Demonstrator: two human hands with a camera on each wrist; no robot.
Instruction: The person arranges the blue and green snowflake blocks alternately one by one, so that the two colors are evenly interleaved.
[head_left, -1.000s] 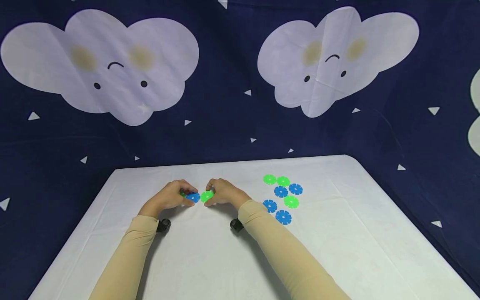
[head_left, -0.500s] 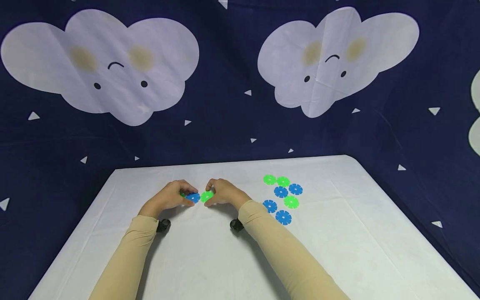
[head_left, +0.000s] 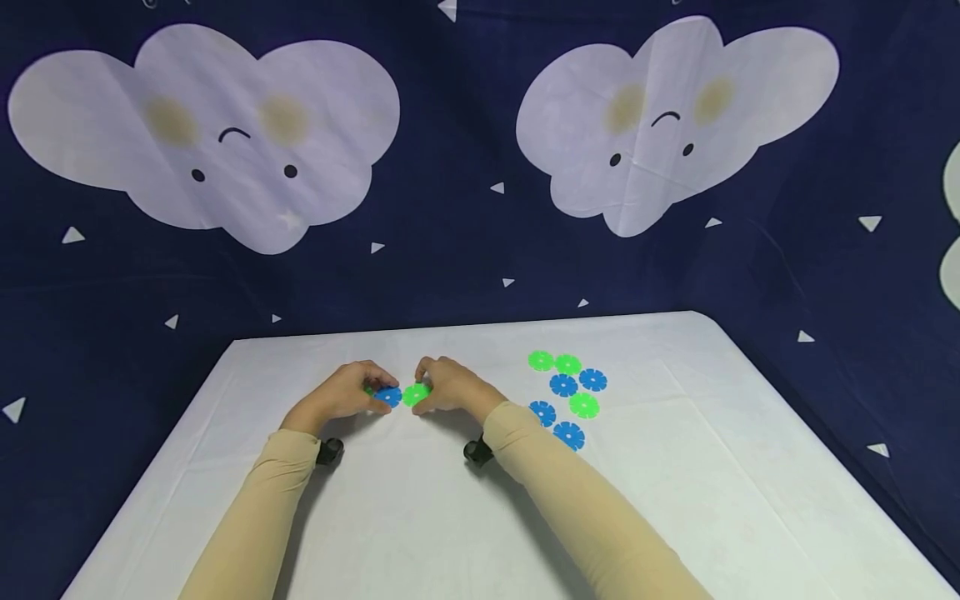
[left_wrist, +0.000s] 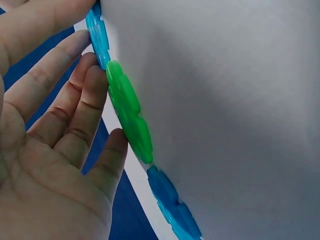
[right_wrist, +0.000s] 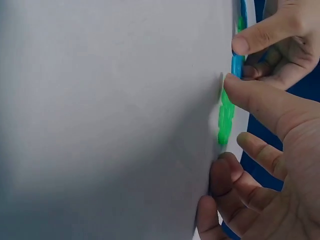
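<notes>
My left hand [head_left: 347, 391] holds a notched blue plastic disc [head_left: 388, 397] at the table's left-middle, thumb on the near edge and fingers on the far one. In the left wrist view that blue disc [left_wrist: 97, 37] runs on into a green disc [left_wrist: 130, 112] and another blue disc [left_wrist: 172, 202], forming a row along the palm. My right hand [head_left: 452, 388] pinches a green disc [head_left: 415, 395] just right of the held blue one. The right wrist view has this green disc [right_wrist: 226, 117] edge-on beside my thumb, close to the blue disc [right_wrist: 236, 65].
Several loose green discs [head_left: 567, 365] and blue discs [head_left: 569, 435] lie flat to the right, some close beside my right sleeve [head_left: 577, 492]. The white-covered table [head_left: 405, 517] ends at a dark blue cloth backdrop [head_left: 450, 283] with printed clouds.
Both hands keep their hold on the discs, almost still. The whole head view has shifted very slightly down and right.
</notes>
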